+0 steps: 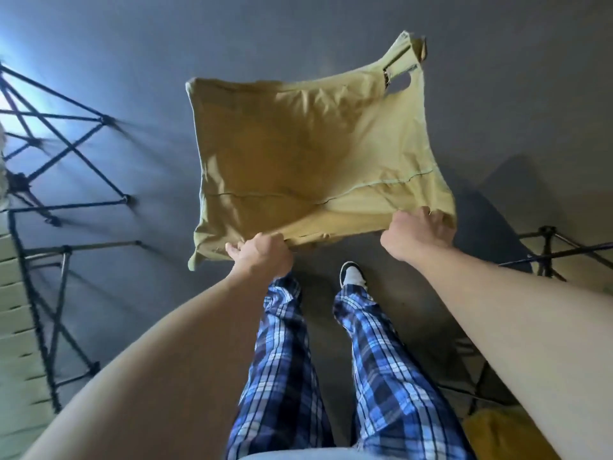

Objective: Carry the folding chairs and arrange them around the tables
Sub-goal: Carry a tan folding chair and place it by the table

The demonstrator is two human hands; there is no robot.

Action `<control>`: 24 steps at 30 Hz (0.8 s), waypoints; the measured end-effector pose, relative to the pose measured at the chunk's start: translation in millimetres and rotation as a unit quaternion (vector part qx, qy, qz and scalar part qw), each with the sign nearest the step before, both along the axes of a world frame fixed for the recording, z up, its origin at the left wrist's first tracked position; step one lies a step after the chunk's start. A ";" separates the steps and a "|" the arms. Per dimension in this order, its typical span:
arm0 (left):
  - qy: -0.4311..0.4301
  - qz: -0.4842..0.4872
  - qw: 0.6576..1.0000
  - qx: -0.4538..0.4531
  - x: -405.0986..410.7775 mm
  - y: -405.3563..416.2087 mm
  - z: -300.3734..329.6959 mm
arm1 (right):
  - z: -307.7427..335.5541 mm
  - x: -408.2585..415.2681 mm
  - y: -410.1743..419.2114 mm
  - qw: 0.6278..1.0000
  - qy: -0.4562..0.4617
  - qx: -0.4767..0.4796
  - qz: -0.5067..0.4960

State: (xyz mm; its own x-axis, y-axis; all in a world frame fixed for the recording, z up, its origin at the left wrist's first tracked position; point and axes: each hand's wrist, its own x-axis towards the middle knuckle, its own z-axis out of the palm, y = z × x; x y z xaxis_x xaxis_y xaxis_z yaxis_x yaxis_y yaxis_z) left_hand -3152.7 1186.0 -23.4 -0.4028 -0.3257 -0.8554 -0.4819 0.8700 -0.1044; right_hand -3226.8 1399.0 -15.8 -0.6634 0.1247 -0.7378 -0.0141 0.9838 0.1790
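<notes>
Head view, looking straight down. Nearest: plaid trousers [285, 360] and one shoe [352, 275] stepping forward on the grey floor [132, 61].

Just ahead, both hands hold the near edge of the tan folding chair [308, 154]. Left hand [262, 257] has its fingers curled over the near-left part of the fabric edge. Right hand [419, 235] is curled over the near-right corner. Both grips closed on fabric, none loose. Neither hand is clearly nearer; the right sits slightly further out.

Chair extends away from the hands, fabric spread wide, long axis roughly left-right across the body; far-right corner with a buckle strap [389, 74] points away. Can't tell whether its legs touch the floor; they're hidden under the fabric.

Left: black frame of a table [59, 180]. Right: another black frame [547, 250].

Judgement: chair is mid-carry; placement turns on rotating it toward one of the flanking frames.
</notes>
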 end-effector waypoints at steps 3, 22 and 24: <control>0.006 0.078 0.997 0.013 36.7 6.9 10.8 | 4.3 8.9 -2.9 0.997 -0.008 -0.006 0.078; -0.017 0.332 0.936 -0.118 279.2 -59.5 18.4 | 10.0 76.2 -224.6 0.901 0.021 -0.028 0.433; -0.015 0.344 0.932 -0.109 290.7 -64.3 14.3 | 12.1 79.7 -244.2 0.891 0.030 -0.026 0.453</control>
State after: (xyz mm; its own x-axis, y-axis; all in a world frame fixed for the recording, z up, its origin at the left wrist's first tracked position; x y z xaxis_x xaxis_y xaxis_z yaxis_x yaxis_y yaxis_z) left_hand -2862.0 1121.7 -9.1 -0.0106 -0.6651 -0.7467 -0.9123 0.3121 -0.2650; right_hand -3147.1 1154.8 -3.7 -0.5127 -0.5146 -0.6873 -0.7984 0.5802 0.1611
